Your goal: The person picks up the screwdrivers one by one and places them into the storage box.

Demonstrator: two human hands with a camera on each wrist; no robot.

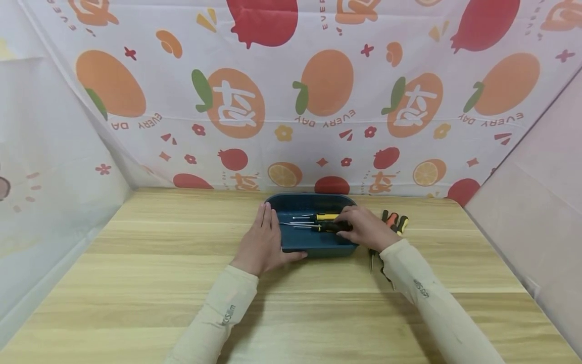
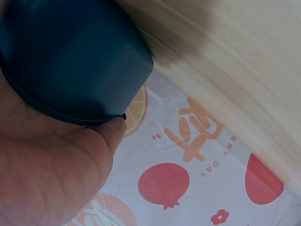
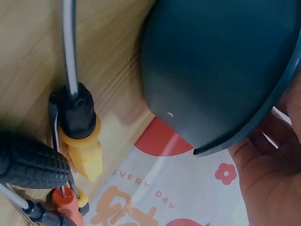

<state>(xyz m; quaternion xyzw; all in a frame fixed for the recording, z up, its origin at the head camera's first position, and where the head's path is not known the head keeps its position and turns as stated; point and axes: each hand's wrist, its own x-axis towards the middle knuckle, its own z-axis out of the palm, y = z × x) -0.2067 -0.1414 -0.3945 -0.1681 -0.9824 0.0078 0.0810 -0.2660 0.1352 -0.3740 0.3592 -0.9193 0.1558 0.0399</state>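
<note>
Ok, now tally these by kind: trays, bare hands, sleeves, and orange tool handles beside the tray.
Trays: 1, the dark blue tray
Bare hands: 2, left hand and right hand
Sleeves: 2, left sleeve and right sleeve
Orange tool handles beside the tray: 1, the orange handle
Total: 6

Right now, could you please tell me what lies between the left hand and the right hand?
Between the left hand and right hand, the head view shows the blue tray, with screwdrivers inside; yellow and black handles are visible.
</note>
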